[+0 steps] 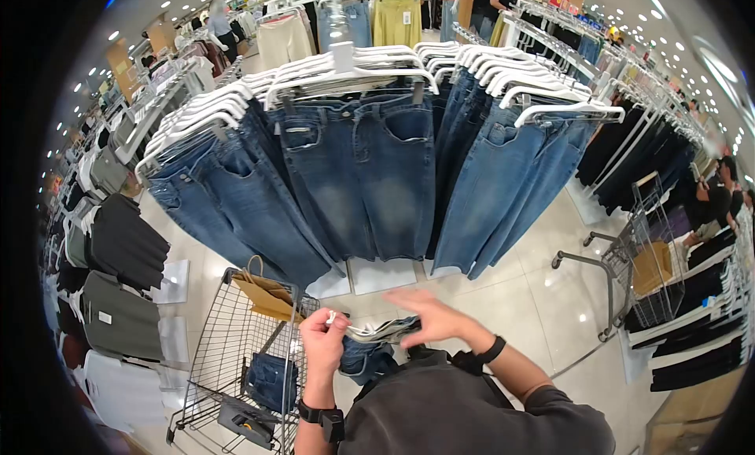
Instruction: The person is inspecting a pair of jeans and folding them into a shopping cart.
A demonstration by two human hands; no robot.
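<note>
Head view: the left hand [322,338] has its fingers [318,323] closed around one end of a white hanger [368,330], held near the chest with a pair of jeans [363,359] drooping from it. The right hand [434,317] lies just right of it, fingers spread flat over the waistband, gripping nothing. This looks like fitting or straightening the jeans on the hanger. Near left stands a wire cart [206,353] with a paper bag [267,294]; beyond hangs the jeans rack [362,180]. Any next move calls for the waistband seated level first.
</note>
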